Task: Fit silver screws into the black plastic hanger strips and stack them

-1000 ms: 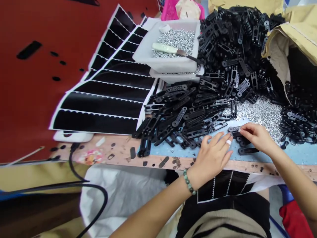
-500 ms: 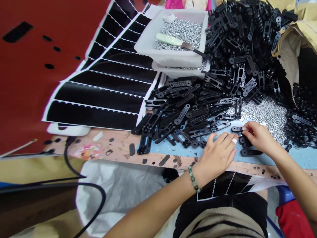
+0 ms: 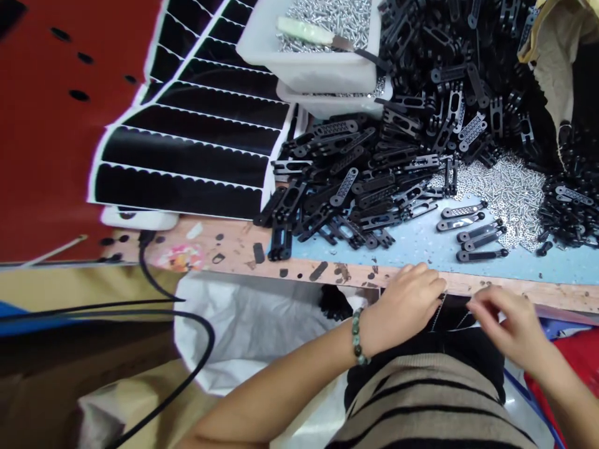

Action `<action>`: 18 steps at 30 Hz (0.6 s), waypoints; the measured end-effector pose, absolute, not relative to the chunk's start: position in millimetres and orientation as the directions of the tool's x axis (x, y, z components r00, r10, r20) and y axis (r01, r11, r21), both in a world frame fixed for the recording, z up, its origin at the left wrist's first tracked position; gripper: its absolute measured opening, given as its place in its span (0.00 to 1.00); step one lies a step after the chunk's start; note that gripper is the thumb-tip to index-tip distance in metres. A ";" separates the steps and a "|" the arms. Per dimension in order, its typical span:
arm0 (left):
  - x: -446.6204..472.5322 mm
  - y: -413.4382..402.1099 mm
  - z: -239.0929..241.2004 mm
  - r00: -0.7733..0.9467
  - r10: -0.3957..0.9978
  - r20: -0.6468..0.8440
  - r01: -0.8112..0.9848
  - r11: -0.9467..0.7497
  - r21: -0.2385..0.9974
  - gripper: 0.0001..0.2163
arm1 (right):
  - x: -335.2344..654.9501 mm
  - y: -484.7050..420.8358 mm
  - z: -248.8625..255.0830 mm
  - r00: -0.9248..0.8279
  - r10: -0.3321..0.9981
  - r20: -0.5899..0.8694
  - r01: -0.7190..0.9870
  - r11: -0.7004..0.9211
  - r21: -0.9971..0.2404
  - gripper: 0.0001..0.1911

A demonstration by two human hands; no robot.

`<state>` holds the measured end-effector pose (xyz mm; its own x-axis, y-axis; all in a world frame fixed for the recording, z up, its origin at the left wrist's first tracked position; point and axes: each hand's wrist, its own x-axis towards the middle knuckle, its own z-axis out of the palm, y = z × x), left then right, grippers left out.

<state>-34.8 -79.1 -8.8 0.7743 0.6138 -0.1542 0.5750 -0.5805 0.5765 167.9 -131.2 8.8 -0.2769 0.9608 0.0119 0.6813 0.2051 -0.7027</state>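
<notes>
My left hand (image 3: 405, 302), with a green bead bracelet (image 3: 358, 337) on the wrist, is at the table's front edge, fingers curled downward and their tips hidden. Beside it, over my lap, lies a black sheet with white cut lines (image 3: 452, 312), partly covered by the hand. To the right, my right hand (image 3: 510, 321) has thumb and forefinger pinched together over the sheet's right side; anything between them is too small to make out. Beyond the hands, several slim black plastic links (image 3: 482, 255) lie side by side on the blue mat (image 3: 412, 255).
Black plastic links are heaped (image 3: 346, 181) behind the mat. Loose silver screws (image 3: 519, 193) spread to the right. A white tub (image 3: 327, 72) holds more screws and a green-handled knife (image 3: 306, 31). Large black sticker sheets (image 3: 182, 187) lie left; a cable (image 3: 208, 337) hangs below.
Both hands have drawn back from the links on the mat to the table's front edge. The row of links now shows uncovered. The camera view has tilted downward.
</notes>
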 end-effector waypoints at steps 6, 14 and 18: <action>-27.5 -72.9 -15.3 0.913 0.384 -0.137 0.353 -0.577 0.736 0.05 | 150.4 -170.3 -29.0 -0.120 0.992 0.034 0.753 0.113 -0.648 0.09; -29.3 -83.3 2.2 0.636 0.772 -0.002 0.487 -0.399 0.777 0.07 | 173.5 -157.1 -12.2 0.158 0.971 0.180 0.649 0.035 -0.760 0.03; -21.3 -84.0 10.8 0.623 0.776 -0.093 0.233 -0.070 0.970 0.10 | 162.4 -141.1 -10.3 -0.124 0.911 0.394 0.734 0.352 -0.581 0.09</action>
